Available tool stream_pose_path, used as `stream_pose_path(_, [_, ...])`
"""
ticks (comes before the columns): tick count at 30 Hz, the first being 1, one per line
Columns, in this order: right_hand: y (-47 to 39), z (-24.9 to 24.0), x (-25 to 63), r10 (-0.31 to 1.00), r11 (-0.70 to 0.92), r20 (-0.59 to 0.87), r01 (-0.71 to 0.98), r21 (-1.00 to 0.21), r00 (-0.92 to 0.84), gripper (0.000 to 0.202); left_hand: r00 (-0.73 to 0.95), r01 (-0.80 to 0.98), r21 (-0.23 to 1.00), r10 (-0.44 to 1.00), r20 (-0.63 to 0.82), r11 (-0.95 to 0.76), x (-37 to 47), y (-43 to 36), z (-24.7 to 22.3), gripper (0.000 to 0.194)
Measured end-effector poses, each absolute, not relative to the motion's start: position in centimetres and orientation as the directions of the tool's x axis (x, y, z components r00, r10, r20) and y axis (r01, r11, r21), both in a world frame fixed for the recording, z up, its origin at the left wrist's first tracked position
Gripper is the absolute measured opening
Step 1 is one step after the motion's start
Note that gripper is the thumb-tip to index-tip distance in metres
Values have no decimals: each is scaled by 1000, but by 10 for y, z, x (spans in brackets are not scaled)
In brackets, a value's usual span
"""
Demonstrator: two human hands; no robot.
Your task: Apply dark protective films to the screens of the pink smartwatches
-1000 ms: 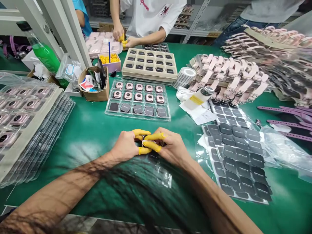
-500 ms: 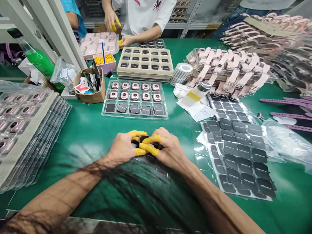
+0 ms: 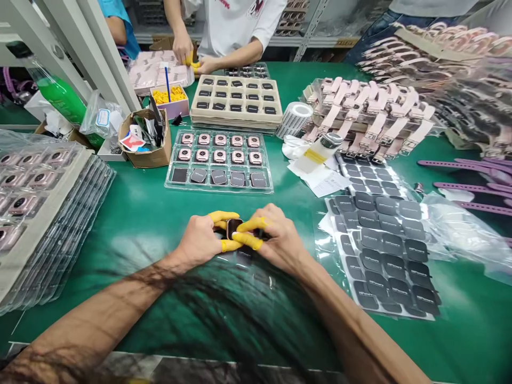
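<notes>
A small dark-faced watch case [image 3: 233,229] is between my two hands, above the green table. My left hand [image 3: 202,237] grips it from the left with thumb and finger, both in yellow finger covers. My right hand [image 3: 276,234] is closed at its right side, two yellow-covered fingertips touching the case. A dark printed square [image 3: 240,255] lies just below my fingers, partly hidden. Beyond my hands sits a clear tray [image 3: 219,189] with two rows of pink watch cases and a front row of dark square pieces. Strands of hair blur the lower middle.
Sheets of dark stickers [image 3: 392,266] lie at the right. A tall stack of trays [image 3: 80,213] stands at the left. Behind are a beige tray [image 3: 236,116], a cardboard box [image 3: 149,156], a label roll [image 3: 295,120] and pink straps [image 3: 372,117]. Across the table a person works.
The watch case has tilted so more of its dark face shows between my fingers. The view has shifted slightly. The other person's raised hand has come down to the pink stack.
</notes>
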State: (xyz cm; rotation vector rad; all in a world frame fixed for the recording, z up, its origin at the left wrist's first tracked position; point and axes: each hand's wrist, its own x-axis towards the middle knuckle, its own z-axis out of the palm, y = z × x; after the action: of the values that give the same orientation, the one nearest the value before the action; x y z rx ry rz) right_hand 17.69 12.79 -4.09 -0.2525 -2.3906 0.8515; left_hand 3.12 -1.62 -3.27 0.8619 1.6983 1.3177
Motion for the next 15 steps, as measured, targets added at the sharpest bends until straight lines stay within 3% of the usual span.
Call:
stream_pose_path(4, [126, -39, 175, 451, 767, 449, 78, -637, -772, 19, -453, -10, 977, 870, -195, 214, 31, -16, -34, 63])
stream_pose_path(8, [126, -39, 172, 403, 778, 436, 50, -626, -805, 20, -452, -27, 979, 871, -190, 200, 32, -16, -34, 66])
stream_pose_path(13, [158, -39, 183, 649, 691, 347, 334, -641, -677, 24, -515, -167, 978, 834, -197, 128, 32, -13, -30, 72])
stream_pose_path(15, [174, -37, 195, 697, 576, 224, 347, -740, -681, 42, -578, -136, 985, 799, -163, 102, 32, -13, -27, 71])
